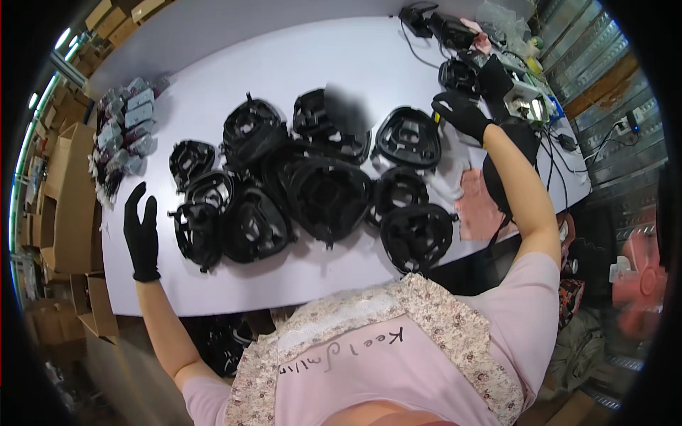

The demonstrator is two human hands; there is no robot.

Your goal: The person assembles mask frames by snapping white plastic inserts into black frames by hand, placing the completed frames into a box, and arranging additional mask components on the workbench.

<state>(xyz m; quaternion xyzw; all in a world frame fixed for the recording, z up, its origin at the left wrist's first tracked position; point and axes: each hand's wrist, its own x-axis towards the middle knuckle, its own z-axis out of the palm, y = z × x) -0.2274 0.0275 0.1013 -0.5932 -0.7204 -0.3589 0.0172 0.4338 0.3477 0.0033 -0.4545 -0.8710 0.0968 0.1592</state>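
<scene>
Several black helmet-like shells [327, 195] lie crowded together on a white table [213, 92], most with the hollow side up. My left hand [142, 234], in a black glove, is raised flat with fingers apart near the table's left front, just left of one small black shell [197, 231]; it holds nothing. My right hand [462, 113], also in a black glove, reaches to the far right of the table and touches a black device [495, 82] beside a white and green machine [529, 99]. Whether it grips that device is unclear.
Stacked small grey packets [124, 135] lie at the table's left end. Cables and black parts [444, 28] sit at the far right corner. A pink cloth [477, 206] lies near the right edge. Cardboard boxes [67, 199] stand left of the table, metal shelving on the right.
</scene>
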